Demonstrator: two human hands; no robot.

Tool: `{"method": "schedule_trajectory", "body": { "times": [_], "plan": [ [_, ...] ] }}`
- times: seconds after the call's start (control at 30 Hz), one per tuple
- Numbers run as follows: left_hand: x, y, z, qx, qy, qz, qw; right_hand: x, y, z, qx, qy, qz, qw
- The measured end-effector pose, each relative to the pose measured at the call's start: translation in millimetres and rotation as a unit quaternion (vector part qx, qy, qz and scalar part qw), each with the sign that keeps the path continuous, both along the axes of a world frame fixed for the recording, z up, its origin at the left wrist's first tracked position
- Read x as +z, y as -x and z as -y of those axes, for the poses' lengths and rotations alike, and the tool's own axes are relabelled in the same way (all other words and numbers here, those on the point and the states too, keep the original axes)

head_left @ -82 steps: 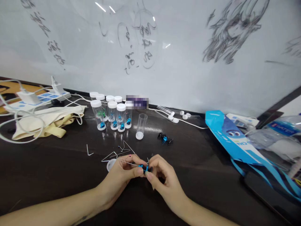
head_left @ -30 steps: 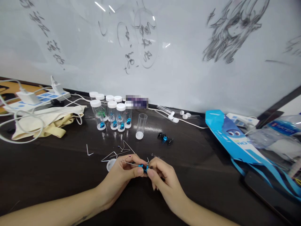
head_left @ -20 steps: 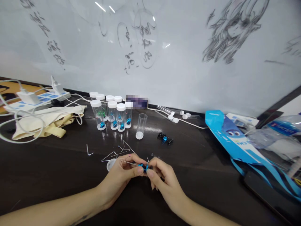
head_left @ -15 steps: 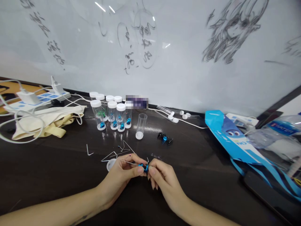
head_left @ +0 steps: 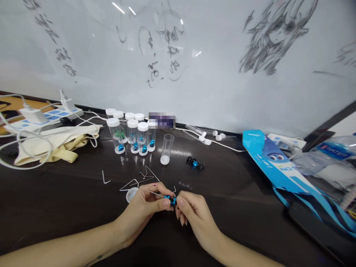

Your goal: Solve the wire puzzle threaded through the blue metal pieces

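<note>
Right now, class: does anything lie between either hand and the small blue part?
Nothing visible does. The left hand and right hand both pinch the small blue part directly with their fingertips.

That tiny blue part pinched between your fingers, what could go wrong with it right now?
The blue part is pinched only at the fingertips of the left hand and right hand, so it could slip and might be hard to spot on the dark table. The thin wire running into it could bend or poke a finger. A stray elbow might topple the open vial.
</note>
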State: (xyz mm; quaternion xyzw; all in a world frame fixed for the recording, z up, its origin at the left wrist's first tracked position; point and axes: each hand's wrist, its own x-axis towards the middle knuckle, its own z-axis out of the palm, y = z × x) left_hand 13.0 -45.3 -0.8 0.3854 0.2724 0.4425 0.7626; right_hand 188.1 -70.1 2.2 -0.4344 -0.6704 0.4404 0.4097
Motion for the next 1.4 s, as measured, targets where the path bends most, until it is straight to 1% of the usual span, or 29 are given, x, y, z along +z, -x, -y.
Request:
{"method": "schedule_trajectory", "body": {
  "times": [0.13, 0.2, 0.37, 0.5, 0.63, 0.8, 0.87, 1.1, 1.3, 1.4],
  "plan": [
    [-0.7, 0.7, -0.7, 0.013, 0.002, 0.003, 1.0, -0.5, 0.1, 0.8, -0.03, -0.013, 0.0, 0.999],
    [-0.9, 1.0, -0.8, 0.016, 0.003, 0.004, 1.0, -1.3, -0.3, 0.6, -0.034, -0.013, -0.002, 0.999],
    [-0.2, 0.9, -0.2, -0.003, 0.0, 0.005, 1.0, -1.7, -1.6, -0.4, 0.001, 0.002, 0.005, 1.0],
    [-1.5, 1.7, -0.5, 0.001, -0.001, 0.006, 1.0, -1.2, -0.7, 0.1, -0.014, -0.012, 0.008, 1.0],
    [-2.3, 2.3, -1.0, 0.015, 0.002, 0.005, 1.0, -2.8, 0.1, 0.4, -0.032, -0.01, -0.019, 0.999],
    [-0.4, 1.5, 0.3, -0.003, -0.004, 0.011, 1.0, -1.9, -1.0, -0.3, -0.002, -0.002, -0.005, 1.0],
    [-0.2, 1.6, 0.8, -0.007, -0.008, 0.013, 1.0, -0.8, -1.1, -0.1, 0.001, -0.002, 0.0, 1.0],
    [-2.9, 2.4, -0.7, 0.014, 0.002, 0.009, 1.0, -2.8, 0.3, 1.5, -0.04, -0.023, -0.021, 0.999],
    [-2.7, 1.0, 0.2, -0.007, -0.008, 0.013, 1.0, -2.1, -2.3, 0.2, -0.003, -0.011, 0.004, 1.0],
    [-2.5, 0.9, 0.0, -0.006, -0.007, 0.011, 1.0, -0.9, -2.2, 0.0, 0.001, -0.013, 0.013, 1.0]
  ]
}}
